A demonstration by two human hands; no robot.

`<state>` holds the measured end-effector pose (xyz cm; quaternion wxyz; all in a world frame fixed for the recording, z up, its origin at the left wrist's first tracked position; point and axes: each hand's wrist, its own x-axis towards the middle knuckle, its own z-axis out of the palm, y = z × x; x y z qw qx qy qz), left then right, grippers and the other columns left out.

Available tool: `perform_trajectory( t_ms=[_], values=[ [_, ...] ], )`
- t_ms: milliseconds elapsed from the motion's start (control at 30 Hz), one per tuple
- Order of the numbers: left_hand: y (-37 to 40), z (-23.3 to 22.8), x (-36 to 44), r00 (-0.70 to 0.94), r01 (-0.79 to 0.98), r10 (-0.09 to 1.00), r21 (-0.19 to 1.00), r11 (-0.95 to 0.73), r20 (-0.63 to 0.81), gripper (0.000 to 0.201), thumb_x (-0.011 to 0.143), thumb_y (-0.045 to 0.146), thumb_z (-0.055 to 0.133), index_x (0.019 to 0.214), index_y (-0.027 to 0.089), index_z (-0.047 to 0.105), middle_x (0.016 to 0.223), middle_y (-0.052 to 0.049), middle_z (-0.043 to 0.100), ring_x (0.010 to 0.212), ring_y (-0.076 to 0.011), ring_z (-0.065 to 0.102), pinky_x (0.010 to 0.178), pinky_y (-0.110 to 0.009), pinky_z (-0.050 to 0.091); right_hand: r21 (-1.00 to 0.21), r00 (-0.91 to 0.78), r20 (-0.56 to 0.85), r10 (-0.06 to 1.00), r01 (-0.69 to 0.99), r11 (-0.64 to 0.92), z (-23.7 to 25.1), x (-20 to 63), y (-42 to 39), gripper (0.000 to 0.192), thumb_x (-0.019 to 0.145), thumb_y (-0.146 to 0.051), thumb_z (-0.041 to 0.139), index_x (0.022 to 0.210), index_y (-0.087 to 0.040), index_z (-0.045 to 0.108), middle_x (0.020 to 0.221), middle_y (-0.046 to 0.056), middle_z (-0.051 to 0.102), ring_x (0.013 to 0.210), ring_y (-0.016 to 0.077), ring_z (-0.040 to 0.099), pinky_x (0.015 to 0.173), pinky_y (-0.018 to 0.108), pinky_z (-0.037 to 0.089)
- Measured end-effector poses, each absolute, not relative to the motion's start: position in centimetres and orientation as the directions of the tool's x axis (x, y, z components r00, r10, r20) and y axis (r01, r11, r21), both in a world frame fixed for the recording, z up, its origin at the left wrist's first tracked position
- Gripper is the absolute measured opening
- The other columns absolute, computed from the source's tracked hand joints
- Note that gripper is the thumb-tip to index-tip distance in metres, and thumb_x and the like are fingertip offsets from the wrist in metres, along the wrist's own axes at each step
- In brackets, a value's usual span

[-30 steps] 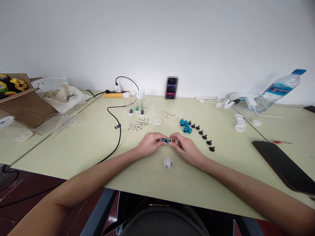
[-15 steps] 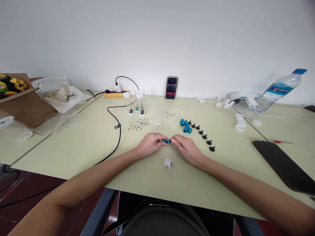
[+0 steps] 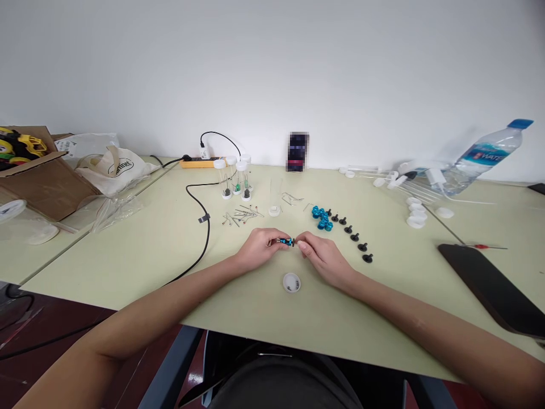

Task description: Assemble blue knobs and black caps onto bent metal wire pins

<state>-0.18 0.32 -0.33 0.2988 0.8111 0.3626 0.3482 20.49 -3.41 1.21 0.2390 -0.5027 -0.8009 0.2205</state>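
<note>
My left hand pinches a small blue and black metal part between thumb and fingers. A thin metal piece shows at the part's left side, partly hidden by the hand. The part's black disc end points towards my right hand. Those right fingers are curled together close beside the disc; what they hold, if anything, is hidden. Below both hands lies a white cap with several tiny dark pieces in it. Blue metal pieces cluster beyond my right hand, and a curved row of black disc-headed pieces runs beside them.
Capped clear tubes stand at the back left near loose metal pins. An open tube stands upright beside bent hex keys. White caps, a water bottle and a dark phone-like slab are right.
The blue and black part has turned slightly and its black disc now shows more clearly. My right fingers have drawn a little away from it. Nothing else has visibly moved.
</note>
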Motion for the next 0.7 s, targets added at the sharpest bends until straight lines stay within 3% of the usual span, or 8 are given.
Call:
perform_trajectory(
  t_ms=[133,467,567,700],
  values=[
    [0.34,-0.34,-0.20,0.497,0.389,0.788,0.718,-0.577,0.363,0.016,0.084,0.018,0.063,0.097,0.020,0.073,0.093,-0.001,0.074,0.070,-0.0116,0.062,0.068,-0.023,0.049,-0.619,-0.372,0.143,0.917,0.689,0.376,0.90,20.42,-3.35,0.026,0.095,-0.046,0.046,0.109,-0.025,0.049,0.084,-0.002,0.063,0.061,0.0146,0.055,0.059,0.029,0.040],
    [-0.15,-1.15,-0.49,0.595,0.366,0.646,0.555,-0.747,0.478,0.019,0.092,0.024,0.052,0.097,0.019,0.071,0.091,-0.005,0.072,0.084,-0.0161,0.064,0.076,-0.028,0.050,-0.542,-0.480,0.143,0.866,0.694,0.474,0.48,20.60,-3.28,0.017,0.096,-0.035,0.044,0.095,-0.021,0.054,0.083,0.001,0.063,0.066,0.0147,0.054,0.060,0.027,0.039],
    [0.04,-1.29,-0.46,0.603,0.356,0.612,0.513,-0.781,0.512,0.021,0.094,0.025,0.050,0.099,0.020,0.070,0.092,-0.005,0.071,0.086,-0.0167,0.064,0.078,-0.030,0.051,-0.564,-0.473,0.154,0.868,0.679,0.470,0.49,20.56,-3.28,0.016,0.095,-0.034,0.046,0.094,-0.021,0.054,0.079,0.000,0.061,0.065,0.0141,0.053,0.059,0.027,0.037],
    [0.22,-0.72,-0.25,0.563,0.323,0.582,0.493,-0.808,0.587,0.019,0.091,0.027,0.056,0.104,0.021,0.069,0.110,-0.006,0.069,0.105,-0.0197,0.058,0.096,-0.037,0.046,-0.644,-0.426,0.175,0.888,0.633,0.430,0.70,20.49,-3.21,0.012,0.092,-0.033,0.050,0.089,-0.022,0.051,0.069,-0.003,0.053,0.059,0.0123,0.046,0.056,0.026,0.035]
  ],
)
